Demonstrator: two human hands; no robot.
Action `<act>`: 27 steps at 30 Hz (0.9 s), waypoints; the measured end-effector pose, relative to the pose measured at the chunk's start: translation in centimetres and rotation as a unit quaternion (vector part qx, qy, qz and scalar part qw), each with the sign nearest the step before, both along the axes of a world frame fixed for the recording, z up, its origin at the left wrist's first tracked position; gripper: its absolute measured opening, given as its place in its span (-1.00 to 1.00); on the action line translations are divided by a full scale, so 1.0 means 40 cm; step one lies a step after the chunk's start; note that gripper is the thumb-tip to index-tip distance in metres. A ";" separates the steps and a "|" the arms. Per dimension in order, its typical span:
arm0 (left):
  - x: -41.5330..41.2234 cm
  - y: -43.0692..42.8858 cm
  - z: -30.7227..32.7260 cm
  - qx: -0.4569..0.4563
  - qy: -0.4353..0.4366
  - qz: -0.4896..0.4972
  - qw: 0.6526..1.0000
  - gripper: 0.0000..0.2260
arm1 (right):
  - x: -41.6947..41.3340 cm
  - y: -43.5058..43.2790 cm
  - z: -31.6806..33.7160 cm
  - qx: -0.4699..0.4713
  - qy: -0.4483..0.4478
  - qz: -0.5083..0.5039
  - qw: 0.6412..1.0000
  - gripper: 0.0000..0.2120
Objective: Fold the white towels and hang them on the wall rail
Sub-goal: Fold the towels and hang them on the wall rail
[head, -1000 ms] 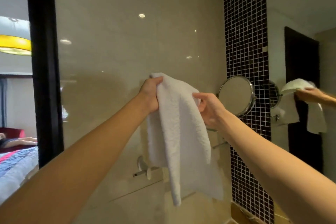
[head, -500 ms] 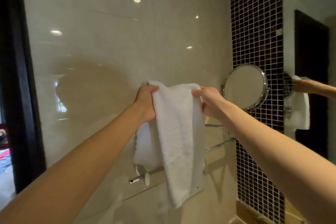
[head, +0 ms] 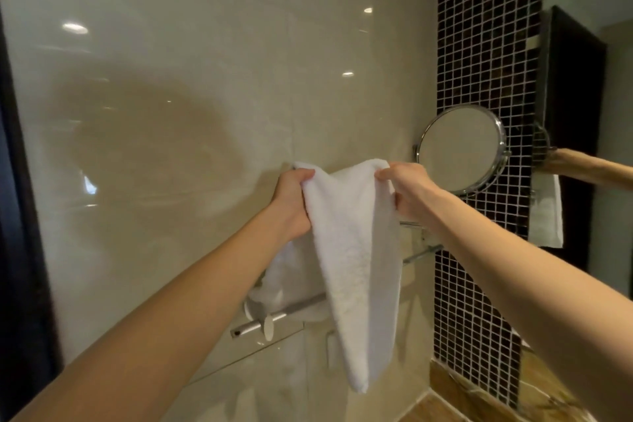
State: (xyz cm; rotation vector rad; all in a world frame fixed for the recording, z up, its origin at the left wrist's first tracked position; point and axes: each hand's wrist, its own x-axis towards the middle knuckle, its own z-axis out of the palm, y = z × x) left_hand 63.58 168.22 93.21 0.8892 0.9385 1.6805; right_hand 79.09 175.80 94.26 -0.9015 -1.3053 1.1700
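Against the glossy beige wall (head: 205, 113), the left hand (head: 291, 204) is gripping the left top corner of the white towel (head: 356, 267), fingers curled tight around the cloth. The towel is hanging folded from both hands, just above and in front of the wall rail (head: 274, 317), its lower end dangling past the rail; whether it is touching the rail cannot be told. The right hand (head: 407, 192) is pinching the towel's right top corner, closed on the fabric. Right of the towel, a round mirror (head: 460, 149) is sitting on the dark mosaic tile strip (head: 486, 44).
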 end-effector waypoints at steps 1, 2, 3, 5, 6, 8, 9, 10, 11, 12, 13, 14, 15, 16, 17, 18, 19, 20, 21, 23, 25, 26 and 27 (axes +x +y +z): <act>0.009 0.007 0.000 0.002 -0.003 -0.005 1.000 -0.80 | 0.008 0.004 0.003 0.002 0.005 -0.009 1.000 -0.88; 0.017 0.017 0.000 0.003 -0.003 -0.010 1.000 -0.80 | 0.016 0.008 0.006 0.001 0.009 -0.019 1.000 -0.85; 0.024 0.026 0.000 0.002 -0.001 -0.015 1.000 -0.79 | 0.023 0.012 0.008 0.000 0.014 -0.026 1.000 -0.82; 0.039 0.040 -0.003 0.000 0.002 -0.032 0.999 -0.77 | 0.034 0.016 0.008 0.003 0.020 -0.036 0.999 -0.78; 0.043 0.044 -0.007 -0.004 0.002 -0.040 0.999 -0.76 | 0.038 0.015 0.007 0.003 0.018 -0.041 0.999 -0.77; 0.044 0.052 -0.018 -0.012 0.009 -0.045 0.999 -0.75 | 0.046 0.018 -0.003 -0.018 0.013 -0.048 0.999 -0.63; 0.038 0.055 -0.028 -0.015 0.014 -0.047 0.999 -0.74 | 0.049 0.020 -0.010 -0.030 0.012 -0.046 0.998 -0.61; 0.030 0.058 -0.039 -0.021 0.017 -0.046 0.999 -0.75 | 0.051 0.021 -0.018 -0.043 0.006 -0.042 0.998 -0.63; 0.019 0.061 -0.051 -0.029 0.021 -0.044 0.998 -0.76 | 0.051 0.018 -0.025 -0.055 -0.004 -0.034 0.998 -0.67; 0.006 0.063 -0.063 -0.038 0.027 -0.040 0.998 -0.78 | 0.049 0.019 -0.034 -0.064 -0.012 -0.021 0.998 -0.71; -0.008 0.062 -0.074 -0.048 0.034 -0.035 0.998 -0.80 | 0.045 0.019 -0.044 -0.071 -0.018 -0.008 0.997 -0.75; -0.021 0.060 -0.083 -0.058 0.045 -0.028 0.997 -0.82 | 0.042 0.019 -0.053 -0.080 -0.025 0.003 0.996 -0.77; -0.033 0.055 -0.091 -0.068 0.058 -0.023 0.996 -0.83 | 0.040 0.019 -0.064 -0.090 -0.033 0.015 0.995 -0.78; -0.046 0.051 -0.099 -0.078 0.068 -0.020 0.994 -0.83 | 0.039 0.022 -0.075 -0.106 -0.046 0.030 0.993 -0.78; -0.058 0.049 -0.107 -0.084 0.073 -0.021 0.994 -0.84 | 0.040 0.026 -0.085 -0.128 -0.063 0.053 0.988 -0.78; -0.072 0.047 -0.113 -0.091 0.072 -0.024 0.993 -0.85 | 0.040 0.024 -0.095 -0.150 -0.084 0.081 0.982 -0.78; -0.082 0.044 -0.119 -0.099 0.072 -0.027 0.992 -0.85 | 0.038 0.021 -0.104 -0.171 -0.102 0.107 0.974 -0.77; -0.092 0.042 -0.124 -0.106 0.077 -0.030 0.991 -0.84 | 0.037 0.020 -0.111 -0.186 -0.114 0.123 0.968 -0.76; -0.100 0.039 -0.129 -0.114 0.086 -0.032 0.989 -0.83 | 0.035 0.021 -0.117 -0.197 -0.117 0.137 0.964 -0.75; -0.111 0.030 -0.135 -0.138 0.102 -0.035 0.984 -0.79 | 0.026 0.019 -0.127 -0.206 -0.118 0.133 0.962 -0.75; -0.122 0.024 -0.140 -0.171 0.122 -0.025 0.977 -0.77 | 0.012 0.013 -0.136 -0.197 -0.132 0.118 0.964 -0.81; -0.127 0.022 -0.142 -0.187 0.131 -0.017 0.973 -0.78 | 0.005 0.013 -0.142 -0.188 -0.135 0.107 0.967 -0.84; -0.131 0.020 -0.144 -0.202 0.140 -0.012 0.969 -0.81 | -0.003 0.013 -0.149 -0.177 -0.130 0.093 0.971 -0.85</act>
